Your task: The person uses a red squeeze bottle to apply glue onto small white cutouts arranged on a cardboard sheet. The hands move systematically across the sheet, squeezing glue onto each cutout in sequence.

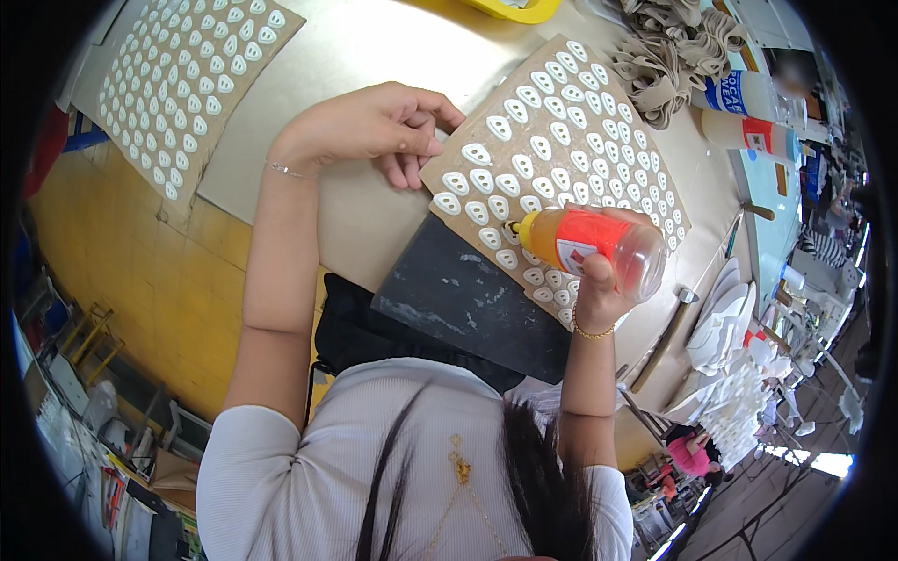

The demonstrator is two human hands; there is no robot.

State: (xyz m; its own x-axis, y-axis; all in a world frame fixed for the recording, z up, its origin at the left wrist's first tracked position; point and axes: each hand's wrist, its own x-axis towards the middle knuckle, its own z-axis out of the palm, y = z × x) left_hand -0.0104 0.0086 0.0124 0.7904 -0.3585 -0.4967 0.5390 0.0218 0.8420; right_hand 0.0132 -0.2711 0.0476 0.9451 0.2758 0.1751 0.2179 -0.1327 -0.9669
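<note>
In the head view, a brown cardboard sheet (571, 140) covered in rows of white teardrop pieces (547, 150) lies tilted on a pale table (365, 56). Its near-left edge overhangs a dark slab (468, 299) that juts toward the person. Bare table surface lies open to the left of the sheet, between it and a second cardboard sheet (187, 79) of the same white pieces at the far left, whose near corner hangs past the table edge. To the far right, a heap of tan loops (669, 56) and two white bottles (748, 112) crowd the sheet's far-right side, and stacked white pieces (725, 323) sit past its right edge.

The left hand (374, 126) rests palm down on the table, fingers loosely curled, with the fingertips touching the left edge of the near sheet. A thin bracelet circles the wrist, and the forearm runs back toward the body.

The right hand (599, 280) is wrapped around an orange squeeze bottle (589, 243), held on its side over the sheet's near edge. Its yellow nozzle (519, 227) points left and meets a white piece there. The forearm rises almost straight from the body.
</note>
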